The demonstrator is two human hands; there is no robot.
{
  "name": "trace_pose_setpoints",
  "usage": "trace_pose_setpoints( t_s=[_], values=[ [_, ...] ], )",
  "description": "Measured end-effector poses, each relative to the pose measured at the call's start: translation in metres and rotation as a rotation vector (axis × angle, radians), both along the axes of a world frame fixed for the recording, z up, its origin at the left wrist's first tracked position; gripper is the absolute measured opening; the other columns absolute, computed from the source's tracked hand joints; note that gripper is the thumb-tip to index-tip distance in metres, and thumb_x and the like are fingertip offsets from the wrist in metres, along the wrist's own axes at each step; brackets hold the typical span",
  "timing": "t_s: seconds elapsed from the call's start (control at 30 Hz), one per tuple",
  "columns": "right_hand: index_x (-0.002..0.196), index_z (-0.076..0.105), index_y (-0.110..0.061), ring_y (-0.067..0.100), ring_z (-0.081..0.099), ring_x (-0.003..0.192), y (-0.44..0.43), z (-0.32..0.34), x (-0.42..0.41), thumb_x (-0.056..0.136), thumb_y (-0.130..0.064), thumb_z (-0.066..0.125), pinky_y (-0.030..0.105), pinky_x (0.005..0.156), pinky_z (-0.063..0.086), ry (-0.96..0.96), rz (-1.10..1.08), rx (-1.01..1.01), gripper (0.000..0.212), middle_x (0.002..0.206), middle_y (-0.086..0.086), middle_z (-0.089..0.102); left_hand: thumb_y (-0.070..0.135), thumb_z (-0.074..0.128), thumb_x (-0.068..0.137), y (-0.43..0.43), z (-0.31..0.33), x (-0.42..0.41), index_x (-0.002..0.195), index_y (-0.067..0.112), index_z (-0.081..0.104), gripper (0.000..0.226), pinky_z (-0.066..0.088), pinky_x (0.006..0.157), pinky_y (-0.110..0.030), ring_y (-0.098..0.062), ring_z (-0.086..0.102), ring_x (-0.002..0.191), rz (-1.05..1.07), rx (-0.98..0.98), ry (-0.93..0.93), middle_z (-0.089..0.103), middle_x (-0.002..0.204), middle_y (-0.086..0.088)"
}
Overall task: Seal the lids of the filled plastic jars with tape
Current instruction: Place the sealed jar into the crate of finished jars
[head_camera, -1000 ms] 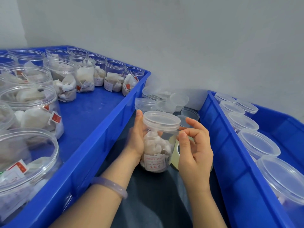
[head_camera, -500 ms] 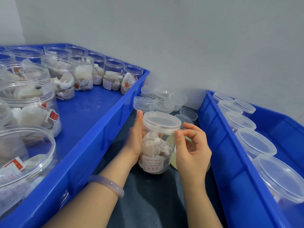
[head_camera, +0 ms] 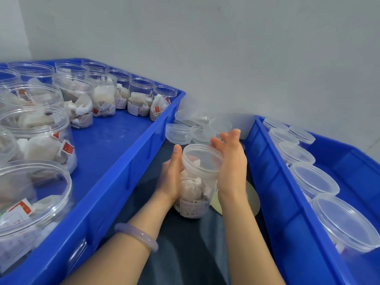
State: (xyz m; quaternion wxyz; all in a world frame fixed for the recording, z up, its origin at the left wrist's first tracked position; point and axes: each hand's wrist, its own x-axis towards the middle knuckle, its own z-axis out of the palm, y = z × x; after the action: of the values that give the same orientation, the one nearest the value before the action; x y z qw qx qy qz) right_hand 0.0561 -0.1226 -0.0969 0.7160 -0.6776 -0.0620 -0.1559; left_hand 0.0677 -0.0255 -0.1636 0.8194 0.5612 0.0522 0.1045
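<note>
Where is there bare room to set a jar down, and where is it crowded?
Free: the left blue plastic crate's floor between its open filled jars and right wall; the dark cloth between the forearms; the right blue crate's floor beside its lidded jars. Crowded: loose clear lids behind the held jar.

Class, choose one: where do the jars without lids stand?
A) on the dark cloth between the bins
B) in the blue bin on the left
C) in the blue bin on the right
B: the open jars stand in the left bin; the right bin holds lidded jars.
</note>
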Motion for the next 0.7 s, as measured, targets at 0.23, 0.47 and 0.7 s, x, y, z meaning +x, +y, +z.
trace_pose_setpoints(
  t_s=[0.23,0.47,0.7],
  values=[
    [0.086,0.064,-0.025,0.025,0.065,0.097,-0.003,-0.01,0.008,0.088,-0.055,0.033,0.046,0.098,0.043,-0.075,-0.13,0.047,0.042,0.077,0.008,0.073,0.065,0.031,0.079,-0.004,0.012,-0.012,0.11,0.003,0.066,0.078,0.042,0.103,-0.051,-0.032,0.061,0.111,-0.093,0.031,-0.069,0.068,0.11,-0.02],
    [0.099,0.061,-0.015,-0.004,0.061,0.088,0.003,-0.021,-0.007,0.096,-0.033,0.036,0.011,0.079,0.045,-0.191,-0.178,0.005,0.031,0.093,-0.006,0.067,0.084,0.03,0.074,0.003,0.045,-0.019,0.106,0.029,0.064,0.073,0.046,0.096,-0.025,-0.003,0.062,0.106,-0.041,0.208,-0.312,0.07,0.108,0.006],
    [0.122,0.055,-0.005,0.002,0.055,0.1,0.01,-0.019,-0.02,0.089,-0.051,0.039,0.006,0.077,0.041,-0.158,-0.137,-0.091,0.059,0.113,0.0,0.063,0.068,0.034,0.078,-0.006,0.042,-0.021,0.093,0.027,0.064,0.053,0.05,0.093,-0.038,-0.012,0.066,0.096,0.132,0.264,-0.315,0.071,0.094,0.003]
  ],
)
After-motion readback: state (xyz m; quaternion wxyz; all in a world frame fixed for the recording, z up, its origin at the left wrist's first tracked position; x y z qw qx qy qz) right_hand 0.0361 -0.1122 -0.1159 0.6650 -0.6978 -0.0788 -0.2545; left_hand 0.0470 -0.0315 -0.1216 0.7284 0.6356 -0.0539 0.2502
